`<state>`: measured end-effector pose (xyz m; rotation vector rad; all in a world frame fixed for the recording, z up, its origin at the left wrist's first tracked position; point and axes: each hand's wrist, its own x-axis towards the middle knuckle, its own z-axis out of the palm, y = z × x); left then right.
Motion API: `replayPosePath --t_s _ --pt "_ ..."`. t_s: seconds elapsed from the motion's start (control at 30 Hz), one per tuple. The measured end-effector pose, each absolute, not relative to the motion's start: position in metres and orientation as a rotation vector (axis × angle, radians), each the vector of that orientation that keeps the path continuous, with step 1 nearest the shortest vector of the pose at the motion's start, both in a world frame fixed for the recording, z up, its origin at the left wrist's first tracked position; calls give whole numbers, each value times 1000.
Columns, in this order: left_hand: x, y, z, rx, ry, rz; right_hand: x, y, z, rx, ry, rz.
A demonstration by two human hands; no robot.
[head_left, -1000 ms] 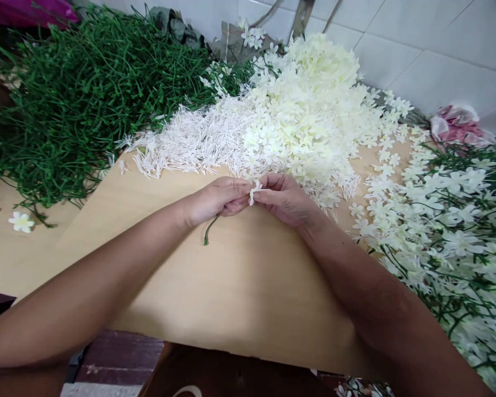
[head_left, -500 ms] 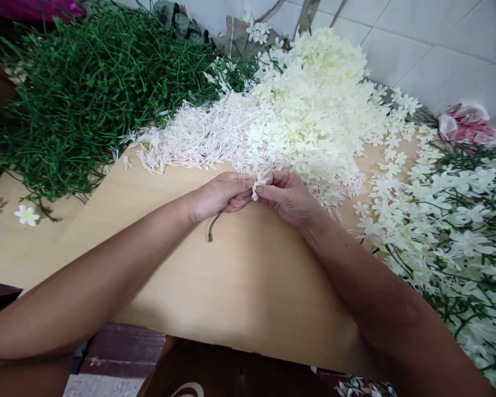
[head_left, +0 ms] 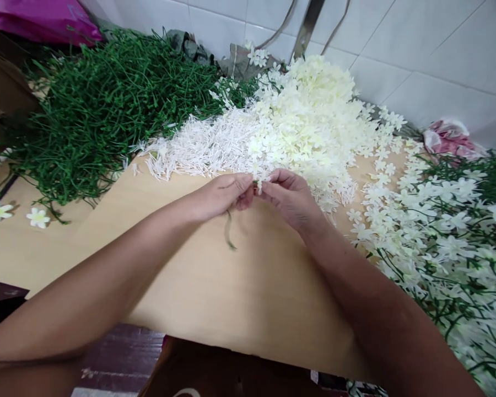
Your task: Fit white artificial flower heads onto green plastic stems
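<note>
My left hand (head_left: 231,194) is closed around a green artificial flower stem (head_left: 230,231), whose lower end hangs below the fingers, slightly blurred. Opposite it, my right hand (head_left: 290,197) pinches a small white artificial flower (head_left: 261,177) between thumb and fingers. The fingertips of both hands almost meet at the flower, so the place where stem and flower come together is mostly hidden. Just beyond the hands lie a heap of thin white stamen pieces (head_left: 206,144) and a tall pile of loose cream-white blossoms (head_left: 310,110).
A large mound of green stems (head_left: 119,105) lies at the left. Flowers on stems (head_left: 450,248) are spread along the right. Two white blossoms lie on the left of the brown board (head_left: 198,292). A pink bag (head_left: 41,19) and a tiled wall (head_left: 397,49) stand behind.
The view has tilted up and shifted slightly. The hanging stem has swung right, and both hands remain together at the flower, with my left hand turned a little.
</note>
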<state>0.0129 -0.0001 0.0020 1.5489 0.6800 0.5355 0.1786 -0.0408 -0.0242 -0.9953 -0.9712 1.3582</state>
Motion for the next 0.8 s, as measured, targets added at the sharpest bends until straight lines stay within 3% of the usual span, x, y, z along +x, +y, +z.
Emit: replayPosePath --t_s 0.1,0.33,0.63,0.8 --pt "-1 8 11 1585 861 591 189 -43 -6 -964 -1118 1139" --pt "-17 14 9 1383 824 276 198 -64 34 -954 -1658 636" --pt "-18 16 1 1526 792 198 192 -71 39 -1010 -2458 971" --pt "-14 10 -4 1704 789 54 169 -38 1 -1530 -2274 333"
